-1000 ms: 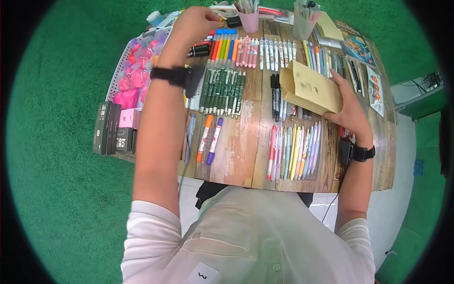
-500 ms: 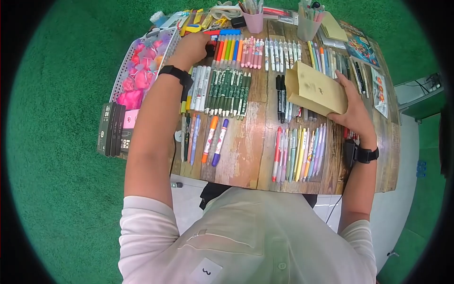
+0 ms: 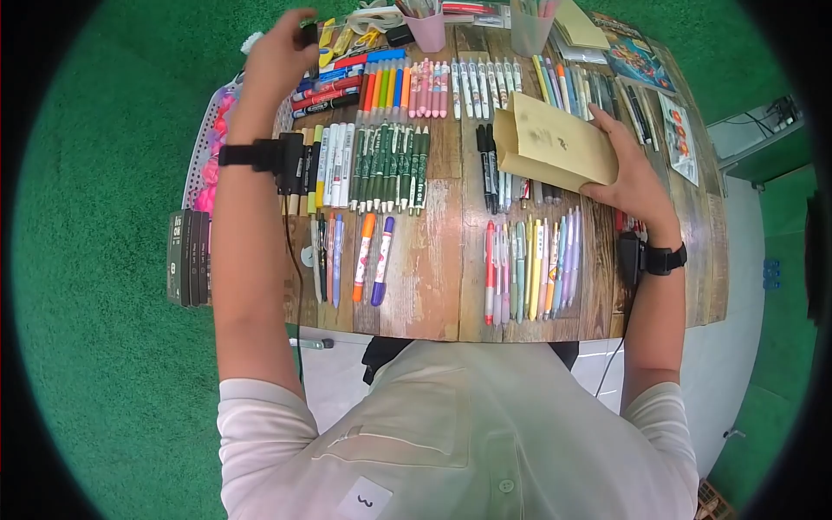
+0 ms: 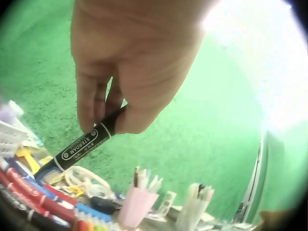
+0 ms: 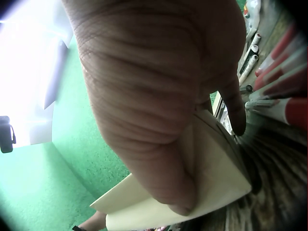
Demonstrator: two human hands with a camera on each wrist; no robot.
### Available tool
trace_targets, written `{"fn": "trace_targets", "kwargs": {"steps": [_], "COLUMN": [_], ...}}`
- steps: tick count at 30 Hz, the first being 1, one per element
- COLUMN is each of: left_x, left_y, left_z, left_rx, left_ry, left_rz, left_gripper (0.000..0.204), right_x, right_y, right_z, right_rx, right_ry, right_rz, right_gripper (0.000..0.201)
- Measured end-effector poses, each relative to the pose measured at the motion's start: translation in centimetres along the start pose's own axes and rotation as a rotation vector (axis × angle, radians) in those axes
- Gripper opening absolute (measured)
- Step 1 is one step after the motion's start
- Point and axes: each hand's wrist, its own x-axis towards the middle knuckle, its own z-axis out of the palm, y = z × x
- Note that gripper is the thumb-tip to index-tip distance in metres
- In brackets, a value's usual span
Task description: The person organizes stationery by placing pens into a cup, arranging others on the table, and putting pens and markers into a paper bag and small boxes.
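Note:
In the left wrist view, the left hand (image 4: 130, 72) pinches a black marker (image 4: 84, 144) between thumb and fingers, tilted, above the table's far left part. The head view has this left hand (image 3: 282, 56) beyond several red, blue and black markers (image 3: 328, 94) lying in a stack. The right hand (image 3: 631, 178) grips the right end of a tan paper bag (image 3: 559, 143), whose opening faces left, over some pens. In the right wrist view, the thumb of the right hand (image 5: 149, 106) presses on the paper bag (image 5: 216, 178); part of its grip is hidden.
Rows of green pens (image 3: 388, 169), pastel pens (image 3: 530, 269) and bright markers (image 3: 383, 87) cover the wooden table (image 3: 433, 295). A pink cup (image 3: 425, 33) and a clear cup (image 3: 530, 30) stand at the back. Left are a white basket (image 3: 198, 165) and dark boxes (image 3: 186, 256).
The left hand has moved from the marker stack outward to the far left, now with a black marker pinched in it. The right hand still grips the bag, with little movement.

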Motion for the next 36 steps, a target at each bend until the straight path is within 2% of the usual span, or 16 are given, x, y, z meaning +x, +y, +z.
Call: {"fn": "trace_targets", "kwargs": {"steps": [2, 4, 5, 6, 8, 9, 14, 16, 18, 21, 24, 31, 36], "left_x": [-0.1, -0.4, -1.2, -1.8, -2.9, -3.3, -5.1, -5.5, -5.9, -7.0, -7.6, -8.3, -8.5], "left_y": [1.7, 3.7, 5.2, 6.5, 8.7, 9.1, 11.6, 12.1, 12.7, 14.8, 16.0, 17.3, 16.3], "left_z": [-0.9, -1.0, -0.8, -0.4, 0.4, 1.2, 3.9, 5.1, 6.3, 7.6, 9.2, 11.0, 11.0], "left_rx": [-0.092, -0.633, -0.794, -0.796, -1.081, -1.112, -1.192, -1.217, -1.223, -1.193, -1.212, -1.048, -0.924], "left_ry": [0.052, -0.013, -0.034, -0.036, -0.144, -0.183, -0.347, -0.434, -0.445, -0.541, -0.622, -0.648, -0.637], "left_rz": [-0.054, -0.183, -0.211, -0.209, -0.324, -0.306, -0.324, -0.411, -0.385, -0.49, -0.497, -0.44, -0.396], "left_gripper": [0.055, 0.049, 0.041, 0.041, 0.041, 0.037, 0.033, 0.031, 0.029, 0.029, 0.029, 0.034, 0.034], "right_x": [0.0, -0.1, 0.0, 0.0, -0.1, -0.1, 0.0, 0.0, 0.0, 0.0, 0.0, 0.0, -0.1], "right_y": [0.1, 0.1, 0.1, 0.1, 0.1, 0.1, 0.1, 0.0, -0.3, -0.4, -0.6, -0.4, -0.1], "right_z": [0.0, 0.0, 0.0, 0.1, 0.1, 0.1, 0.2, 0.2, 0.2, 0.2, 0.2, 0.0, -0.1], "right_rx": [-0.001, -0.006, -0.005, -0.003, -0.009, -0.014, -0.03, -0.034, -0.046, -0.048, -0.054, -0.079, -0.025], "right_ry": [0.005, 0.007, 0.01, 0.013, 0.018, 0.021, 0.018, 0.02, 0.032, 0.035, 0.039, 0.028, 0.025], "right_rz": [0.006, 0.013, 0.01, 0.008, 0.005, -0.004, -0.008, -0.006, -0.012, -0.013, -0.014, -0.024, -0.027], "right_gripper": [0.109, 0.11, 0.109, 0.109, 0.108, 0.107, 0.105, 0.105, 0.103, 0.102, 0.102, 0.107, 0.107]}}
